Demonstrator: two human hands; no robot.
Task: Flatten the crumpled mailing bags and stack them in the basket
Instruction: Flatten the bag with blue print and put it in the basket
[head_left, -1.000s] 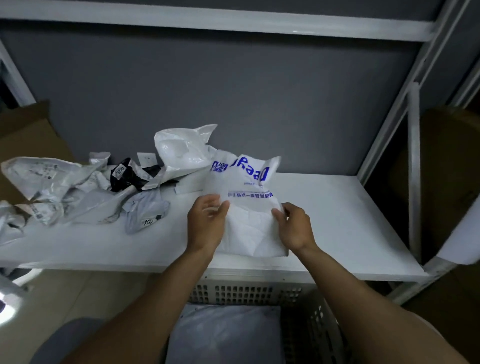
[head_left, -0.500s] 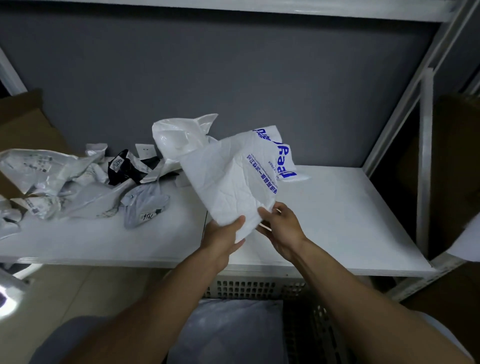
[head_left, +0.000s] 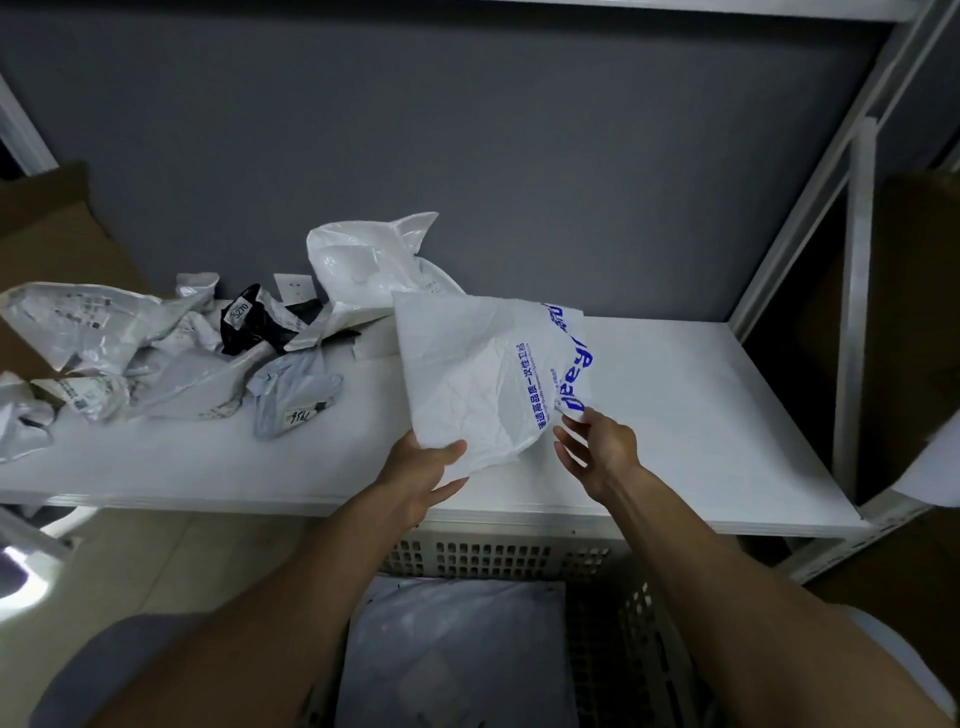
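A white mailing bag with blue print (head_left: 483, 374) hangs in the air above the white shelf (head_left: 701, 405). My left hand (head_left: 421, 467) pinches its lower corner between thumb and fingers. My right hand (head_left: 597, 447) is just right of the bag with loosely spread fingers, its fingertips at the printed edge; whether they grip it I cannot tell. A pile of crumpled bags (head_left: 156, 353) lies on the left of the shelf, with a puffed white bag (head_left: 363, 260) behind. Below the shelf stands a white perforated basket (head_left: 498, 556) with a flat grey bag (head_left: 457, 649) inside.
A grey wall backs the shelf. White metal uprights (head_left: 852, 312) frame the right side, with brown cardboard (head_left: 914, 322) beyond. More cardboard (head_left: 47, 234) stands at the far left. The floor (head_left: 156, 561) shows at the lower left.
The bag was lifted off the shelf, then turned so the blue print faces right. My right hand let go of the lower edge and moved right to the printed side.
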